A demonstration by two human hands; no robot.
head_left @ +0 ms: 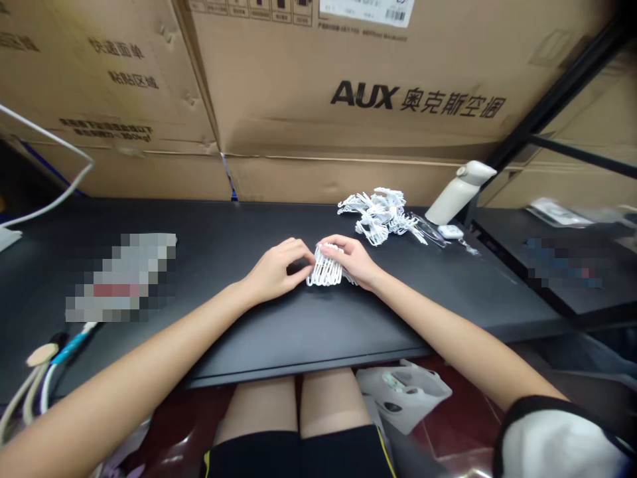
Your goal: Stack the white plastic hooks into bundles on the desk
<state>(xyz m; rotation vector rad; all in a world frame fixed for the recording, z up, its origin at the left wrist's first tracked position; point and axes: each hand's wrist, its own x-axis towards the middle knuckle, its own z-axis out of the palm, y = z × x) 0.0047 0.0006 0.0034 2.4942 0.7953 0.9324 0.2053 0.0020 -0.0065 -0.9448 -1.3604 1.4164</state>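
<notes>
Above the desk in front of me is a row of small white plastic hooks (326, 271), lined up side by side; their exact kind is hard to make out. My right hand (357, 261) is closed around the right part of the row, thumb over the top. At the row's left end, my left hand (279, 269) pinches the outermost piece between thumb and fingertips. A loose, tangled pile of similar white pieces (381, 216) lies farther back on the right.
The black desk (298, 345) ends just before my lap. A cream bottle (455, 196) and a small white case (450, 232) stand right of the pile. Cardboard boxes (398, 133) wall the back. A blurred-out device (122, 279) with a cable lies left. Black rack bars border the right.
</notes>
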